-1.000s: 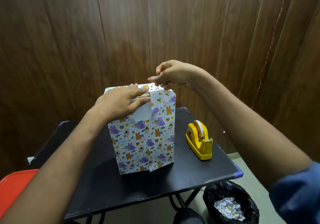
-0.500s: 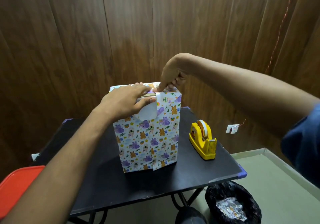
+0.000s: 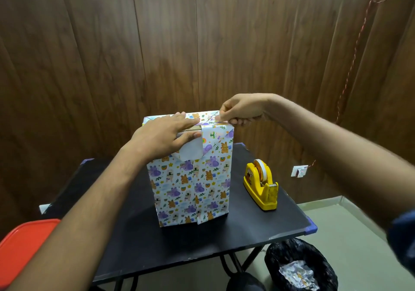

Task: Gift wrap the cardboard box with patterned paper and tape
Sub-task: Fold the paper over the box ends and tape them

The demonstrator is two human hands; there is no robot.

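**Head view: both our hands on the top of the wrapped box**

Head view shows our cardboard box (image 3: 190,183) standing upright near the middle of the black worktop (image 3: 139,241), with bare worktop on its left and along the near edge. Just right of it, close to the right edge, stands the yellow tape dispenser (image 3: 261,184), apart from the box. Below the worktop's near right corner sits a bin lined with a black bag (image 3: 301,266), and a red lid (image 3: 21,254) shows at the near left.

The patterned paper (image 3: 215,169) covers the near face of the box. At the top near edge a strip of bare cardboard shows, and a white flap of paper curls down just under our left hand (image 3: 166,136). That hand lies on the top left of the box, fingers straight and pressing the paper down, thumb over the near edge. Our right hand (image 3: 241,110) is at the top right corner, fingers curled, pinching the paper fold there.

Behind the worktop rises a dark wood-panelled wall (image 3: 112,54); pale floor shows at the right.
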